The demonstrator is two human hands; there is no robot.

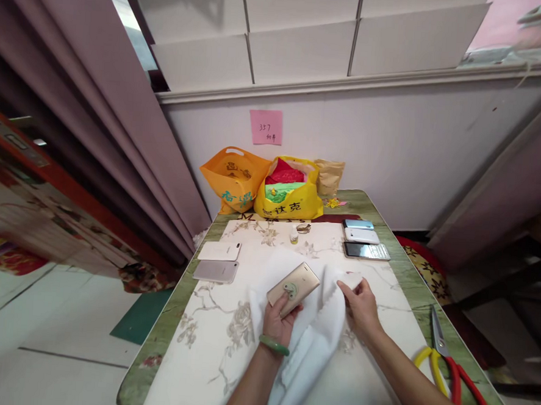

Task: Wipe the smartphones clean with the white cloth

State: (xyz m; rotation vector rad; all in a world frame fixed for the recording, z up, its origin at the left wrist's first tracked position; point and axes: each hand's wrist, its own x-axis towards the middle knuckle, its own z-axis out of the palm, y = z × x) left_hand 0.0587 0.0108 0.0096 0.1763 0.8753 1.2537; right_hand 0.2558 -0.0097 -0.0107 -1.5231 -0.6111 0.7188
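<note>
My left hand [278, 321], with a green bangle at the wrist, is closed round a gold phone [293, 286] that has a ring holder on its back, holding it over a white cloth [310, 345] spread on the table. My right hand [359, 306] pinches a raised fold of that white cloth just right of the phone.
Two phones [217, 260] lie at the table's left edge and three phones [363, 240] at the back right. Orange bag [233, 179] and yellow bag [289, 194] stand against the wall. Scissors [448, 366] with yellow and red handles lie at the right edge. A small bottle [293, 234] stands mid-back.
</note>
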